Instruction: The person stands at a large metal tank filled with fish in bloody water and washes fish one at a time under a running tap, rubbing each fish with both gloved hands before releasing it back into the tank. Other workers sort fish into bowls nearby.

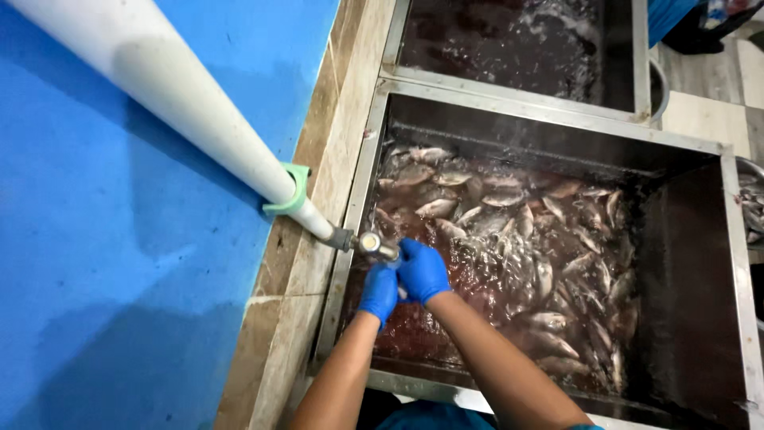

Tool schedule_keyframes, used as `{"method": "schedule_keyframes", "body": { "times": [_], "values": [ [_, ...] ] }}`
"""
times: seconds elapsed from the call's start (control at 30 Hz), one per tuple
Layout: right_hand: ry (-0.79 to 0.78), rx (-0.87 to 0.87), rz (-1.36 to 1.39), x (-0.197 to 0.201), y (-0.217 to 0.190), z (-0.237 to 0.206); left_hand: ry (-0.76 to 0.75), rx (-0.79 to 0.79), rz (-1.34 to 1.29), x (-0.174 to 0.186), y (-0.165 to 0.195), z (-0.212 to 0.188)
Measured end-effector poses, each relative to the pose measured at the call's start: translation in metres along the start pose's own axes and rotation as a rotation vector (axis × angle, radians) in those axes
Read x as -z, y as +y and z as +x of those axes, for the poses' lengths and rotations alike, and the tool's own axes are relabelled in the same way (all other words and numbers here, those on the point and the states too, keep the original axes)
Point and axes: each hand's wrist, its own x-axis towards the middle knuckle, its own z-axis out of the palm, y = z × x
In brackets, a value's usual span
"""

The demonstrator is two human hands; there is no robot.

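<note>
Small metal tap (374,244) at the end of the white plastic pipe (183,103) juts over the steel sink (716,334) of silvery fish (517,239); right blue-gloved hand (422,271) grip clenched on it, left gloved hand (380,293) curled just below, touching.

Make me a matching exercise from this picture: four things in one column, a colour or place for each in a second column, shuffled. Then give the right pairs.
Things:
1. pipe
2. pipe clamp
3. fish
4. right hand

Colour or place:
A. lying in reddish water in the metal sink
B. pale green, ringing the pipe near its lower end
C. in a blue glove, at the metal tap
D. white, running slantwise across the blue wall

Pairs: 1-D, 2-B, 3-A, 4-C
</note>
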Motion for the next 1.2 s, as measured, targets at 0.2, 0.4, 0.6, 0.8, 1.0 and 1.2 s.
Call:
{"method": "schedule_keyframes", "body": {
  "times": [0.2, 0.4, 0.6, 0.8, 1.0, 1.2],
  "values": [
    [-0.004, 0.138, -0.007, -0.006, 0.007, -0.004, 0.149, -0.596, 0.534, 0.008, 0.003, 0.009],
    [0.057, 0.099, -0.083, -0.01, 0.022, 0.01, -0.116, -0.113, 0.148, 0.002, 0.01, 0.006],
    [0.086, 0.301, 0.137, -0.015, 0.022, 0.003, 0.13, -0.311, 0.673, 0.009, 0.009, 0.003],
    [-0.054, -0.114, -0.038, -0.007, 0.014, 0.013, -0.106, -0.073, 0.211, 0.007, 0.006, -0.001],
    [0.103, 0.242, 0.142, -0.014, 0.016, -0.006, 0.101, -0.194, 0.373, 0.013, 0.023, -0.007],
    [0.042, 0.147, 0.101, 0.007, 0.015, 0.0, 0.172, -0.496, 0.548, 0.008, 0.018, -0.029]
  ]
}}
